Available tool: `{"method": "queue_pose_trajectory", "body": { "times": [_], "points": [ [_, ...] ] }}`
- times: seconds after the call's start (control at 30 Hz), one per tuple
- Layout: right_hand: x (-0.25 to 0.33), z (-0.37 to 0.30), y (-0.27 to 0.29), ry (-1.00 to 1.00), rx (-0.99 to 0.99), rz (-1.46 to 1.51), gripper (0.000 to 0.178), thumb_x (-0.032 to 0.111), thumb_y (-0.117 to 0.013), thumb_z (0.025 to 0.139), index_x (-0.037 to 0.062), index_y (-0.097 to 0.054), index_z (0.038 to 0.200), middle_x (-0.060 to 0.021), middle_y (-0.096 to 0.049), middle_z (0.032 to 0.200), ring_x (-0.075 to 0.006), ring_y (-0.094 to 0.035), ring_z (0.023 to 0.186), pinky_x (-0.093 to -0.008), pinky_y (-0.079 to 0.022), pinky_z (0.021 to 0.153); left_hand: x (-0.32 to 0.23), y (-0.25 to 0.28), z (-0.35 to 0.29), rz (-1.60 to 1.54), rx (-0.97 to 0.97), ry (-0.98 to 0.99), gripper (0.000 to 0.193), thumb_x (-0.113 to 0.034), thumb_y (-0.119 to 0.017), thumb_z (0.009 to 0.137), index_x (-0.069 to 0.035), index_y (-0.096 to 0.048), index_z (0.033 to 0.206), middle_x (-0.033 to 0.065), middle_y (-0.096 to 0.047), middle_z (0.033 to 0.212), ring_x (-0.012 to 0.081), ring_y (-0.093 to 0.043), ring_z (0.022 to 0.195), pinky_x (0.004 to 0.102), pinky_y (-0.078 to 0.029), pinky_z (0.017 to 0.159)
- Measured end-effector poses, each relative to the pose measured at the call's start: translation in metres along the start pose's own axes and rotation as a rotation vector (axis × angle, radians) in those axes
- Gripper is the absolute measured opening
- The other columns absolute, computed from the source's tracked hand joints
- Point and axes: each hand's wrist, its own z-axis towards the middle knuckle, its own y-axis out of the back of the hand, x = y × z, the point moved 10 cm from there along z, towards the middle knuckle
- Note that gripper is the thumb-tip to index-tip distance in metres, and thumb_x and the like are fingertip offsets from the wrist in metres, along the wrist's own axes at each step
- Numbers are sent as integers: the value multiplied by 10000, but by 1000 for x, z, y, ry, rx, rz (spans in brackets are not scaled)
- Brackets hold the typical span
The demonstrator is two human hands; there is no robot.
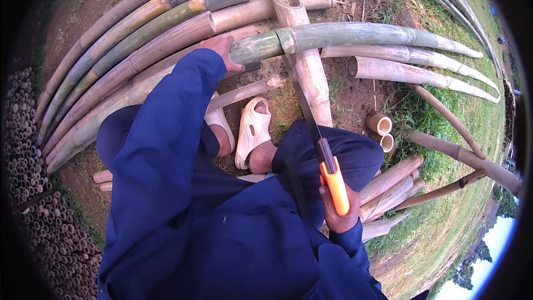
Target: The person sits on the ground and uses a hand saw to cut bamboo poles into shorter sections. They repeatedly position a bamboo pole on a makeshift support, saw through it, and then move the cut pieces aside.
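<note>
A long green bamboo pole [355,34] lies crosswise in front of me, over a pale, thick bamboo support [312,80]. My left hand [223,53] grips the pole left of the support, thumb on the near side and fingers over the top. In my right hand [340,211], low over my right thigh, is the orange handle of a hand saw [302,97]. Its long dark blade slants up and away to the pole. Near its far end the blade meets a dark cut line in the bamboo, just left of the support; the cut's depth is hidden.
Several bamboo poles [133,61] lie side by side at the left. Two short bamboo pieces [380,124] stand right of my knee, beside split lengths [391,186] and crossed poles [461,153]. Stacked bamboo ends [28,133] fill the far left. My sandalled feet rest below the pole.
</note>
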Motion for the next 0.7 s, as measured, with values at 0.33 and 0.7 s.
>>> {"method": "queue_pose_trajectory", "body": {
  "times": [0.33, 0.7],
  "points": [
    [-15, 52, -35, -73, 72, 38, 156, 56, -721, 926, -35, -705, 1051, -190, -694, 762, -255, -712, 682, -346, -533, 658, 1, 0, -2, -19, 9, -15, 938, -599, -840, 646, -30, -613, 1357, 230, -715, 1208, 390, -678, 1151, 480, -504, 1031],
    [-30, 106, -65, -122, 53, 27, 186, 71, -748, 937, -62, -698, 1056, -119, -700, 803, -107, -577, 712, -307, -512, 690, -14, 3, 3, -8, -63, -54, 909, -585, -856, 643, -20, -631, 1319, 231, -725, 1153, 391, -692, 1108, 480, -522, 995]
  ]
}}
